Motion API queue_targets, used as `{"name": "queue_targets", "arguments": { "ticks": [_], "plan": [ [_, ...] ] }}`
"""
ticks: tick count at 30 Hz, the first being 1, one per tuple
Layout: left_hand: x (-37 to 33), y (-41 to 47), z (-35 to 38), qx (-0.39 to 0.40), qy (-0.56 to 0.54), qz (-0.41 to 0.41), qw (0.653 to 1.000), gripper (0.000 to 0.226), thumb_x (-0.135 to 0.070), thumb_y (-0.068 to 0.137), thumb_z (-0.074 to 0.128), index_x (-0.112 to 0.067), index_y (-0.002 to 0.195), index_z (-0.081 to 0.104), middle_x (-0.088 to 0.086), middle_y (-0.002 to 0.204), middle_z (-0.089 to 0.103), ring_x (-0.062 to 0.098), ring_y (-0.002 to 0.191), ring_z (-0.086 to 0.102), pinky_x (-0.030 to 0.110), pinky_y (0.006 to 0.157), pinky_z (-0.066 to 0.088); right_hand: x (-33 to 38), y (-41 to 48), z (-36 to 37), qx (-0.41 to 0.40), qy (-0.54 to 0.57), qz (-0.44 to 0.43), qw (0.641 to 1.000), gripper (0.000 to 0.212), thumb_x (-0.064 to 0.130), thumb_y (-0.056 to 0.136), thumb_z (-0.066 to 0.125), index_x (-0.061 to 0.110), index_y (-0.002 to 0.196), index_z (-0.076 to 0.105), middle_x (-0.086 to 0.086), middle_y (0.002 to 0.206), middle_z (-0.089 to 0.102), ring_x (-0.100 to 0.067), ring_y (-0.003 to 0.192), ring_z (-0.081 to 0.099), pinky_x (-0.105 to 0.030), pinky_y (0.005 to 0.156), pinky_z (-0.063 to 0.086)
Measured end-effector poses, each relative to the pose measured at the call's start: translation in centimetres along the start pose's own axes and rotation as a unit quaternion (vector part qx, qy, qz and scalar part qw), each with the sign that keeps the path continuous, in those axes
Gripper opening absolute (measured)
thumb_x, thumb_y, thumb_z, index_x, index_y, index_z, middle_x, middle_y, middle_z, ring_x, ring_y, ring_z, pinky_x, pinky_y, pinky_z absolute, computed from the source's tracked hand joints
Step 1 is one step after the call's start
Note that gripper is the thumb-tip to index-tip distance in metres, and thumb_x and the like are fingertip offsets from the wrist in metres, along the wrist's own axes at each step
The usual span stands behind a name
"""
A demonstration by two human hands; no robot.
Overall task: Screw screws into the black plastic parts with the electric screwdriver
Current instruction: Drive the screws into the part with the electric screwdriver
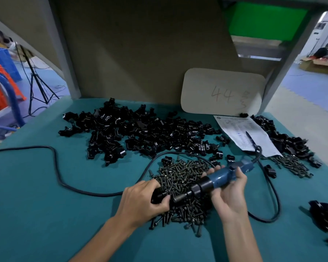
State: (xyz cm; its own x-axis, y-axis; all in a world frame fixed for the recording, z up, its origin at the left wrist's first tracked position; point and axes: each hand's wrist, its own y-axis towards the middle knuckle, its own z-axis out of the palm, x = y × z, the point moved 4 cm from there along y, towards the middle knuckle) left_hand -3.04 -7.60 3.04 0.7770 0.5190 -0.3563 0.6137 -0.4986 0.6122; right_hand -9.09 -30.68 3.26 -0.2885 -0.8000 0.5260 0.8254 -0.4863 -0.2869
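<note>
Table cover (45,195): teal cloth-like mat, seen as matt and finely textured. Black plastic parts (140,133): moulded plastic, smooth, glossy highlights shown on curved edges. Screws (182,173): dark metal, dull sheen noted on heads and shanks. Electric screwdriver (222,176): blue body smooth, semi-gloss, plastic-looking; black collar glossy; nose dark metal. Cable (56,163): black, rubbery, matt. Sheet (242,135): thin white printed paper. Sign (222,91): pale card, matt.

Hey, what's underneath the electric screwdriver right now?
The screw pile lies under the electric screwdriver tip; the right hand cups its blue body. The table beneath both is covered.
</note>
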Motion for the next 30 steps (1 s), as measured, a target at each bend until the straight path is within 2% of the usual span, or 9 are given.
{"name": "queue_targets", "arguments": {
  "ticks": [3,6,9,12,15,18,21,25,30],
  "plan": [
    [0.1,-0.1,0.0,-0.001,0.000,0.016,1.000,0.026,-0.044,0.077,0.065,-0.020,0.073,0.058,-0.015,0.060,0.051,0.003,0.050,0.043,0.018,0.039,0.037,-0.3,0.6,-0.1,0.007,0.027,-0.018,0.999,0.052,0.052,0.084,0.071,0.019,0.118,0.050,0.000,0.088,0.063,-0.015,0.079,0.063,-0.034,0.095,0.052],
    [0.1,-0.2,0.0,-0.001,-0.004,0.020,1.000,0.025,-0.043,0.076,0.066,-0.019,0.071,0.058,-0.015,0.059,0.051,0.003,0.049,0.044,0.017,0.039,0.036,-0.1,1.1,-0.1,0.019,0.052,-0.037,0.998,0.048,0.048,0.085,0.074,0.021,0.117,0.050,0.003,0.086,0.065,-0.013,0.077,0.064,-0.030,0.089,0.055],
    [0.1,-0.2,0.0,-0.003,-0.007,0.028,1.000,0.026,-0.042,0.076,0.066,-0.018,0.070,0.059,-0.014,0.058,0.050,0.004,0.048,0.044,0.019,0.038,0.037,-0.5,1.4,-0.1,0.027,0.068,-0.039,0.997,0.053,0.045,0.080,0.078,0.022,0.118,0.049,0.002,0.088,0.064,-0.014,0.077,0.064,-0.034,0.092,0.054],
    [0.1,-0.2,0.1,0.001,-0.004,0.027,1.000,0.027,-0.042,0.074,0.066,-0.017,0.069,0.058,-0.012,0.056,0.050,0.006,0.047,0.045,0.023,0.036,0.038,-1.1,1.4,-0.1,0.036,0.068,-0.051,0.996,0.064,0.043,0.065,0.092,0.022,0.111,0.053,0.001,0.088,0.063,-0.015,0.076,0.064,-0.037,0.099,0.050],
    [0.1,-0.2,0.1,0.012,-0.005,0.022,1.000,0.027,-0.042,0.074,0.065,-0.017,0.068,0.058,-0.012,0.054,0.050,0.008,0.045,0.045,0.024,0.035,0.038,-1.2,1.3,-0.1,0.044,0.089,-0.056,0.994,0.048,0.044,0.075,0.082,0.022,0.107,0.054,0.002,0.088,0.062,-0.015,0.075,0.063,-0.036,0.105,0.046],
    [0.1,-0.2,0.1,0.021,-0.012,0.013,1.000,0.027,-0.042,0.074,0.063,-0.017,0.066,0.055,-0.011,0.050,0.046,0.008,0.041,0.039,0.022,0.034,0.034,-1.6,1.3,0.0,0.037,0.098,-0.054,0.993,0.041,0.044,0.081,0.077,0.020,0.107,0.055,0.002,0.086,0.064,-0.015,0.075,0.064,-0.036,0.109,0.043],
    [0.1,-0.2,0.1,0.027,-0.023,0.011,0.999,0.026,-0.040,0.073,0.062,-0.017,0.066,0.054,-0.011,0.047,0.043,0.008,0.040,0.034,0.021,0.034,0.032,-1.9,1.1,0.2,0.044,0.106,-0.052,0.992,0.038,0.043,0.083,0.075,0.020,0.107,0.056,0.002,0.087,0.062,-0.014,0.075,0.063,-0.035,0.106,0.043],
    [0.0,-0.4,0.3,0.031,-0.002,0.029,0.999,0.027,-0.041,0.071,0.063,-0.016,0.064,0.056,-0.011,0.045,0.043,0.010,0.038,0.037,0.020,0.035,0.031,-2.0,1.0,0.4,0.050,0.076,-0.059,0.994,0.035,0.043,0.086,0.073,0.022,0.106,0.054,0.002,0.088,0.060,-0.014,0.076,0.061,-0.036,0.088,0.055],
    [0.0,-0.2,0.1,0.009,0.032,0.035,0.999,0.028,-0.043,0.072,0.063,-0.016,0.065,0.057,-0.012,0.050,0.046,0.008,0.043,0.040,0.018,0.035,0.030,-2.0,0.7,0.2,0.013,0.036,-0.068,0.997,0.039,0.049,0.089,0.071,0.020,0.108,0.053,0.000,0.086,0.061,-0.014,0.078,0.062,-0.037,0.094,0.053]
  ]
}}
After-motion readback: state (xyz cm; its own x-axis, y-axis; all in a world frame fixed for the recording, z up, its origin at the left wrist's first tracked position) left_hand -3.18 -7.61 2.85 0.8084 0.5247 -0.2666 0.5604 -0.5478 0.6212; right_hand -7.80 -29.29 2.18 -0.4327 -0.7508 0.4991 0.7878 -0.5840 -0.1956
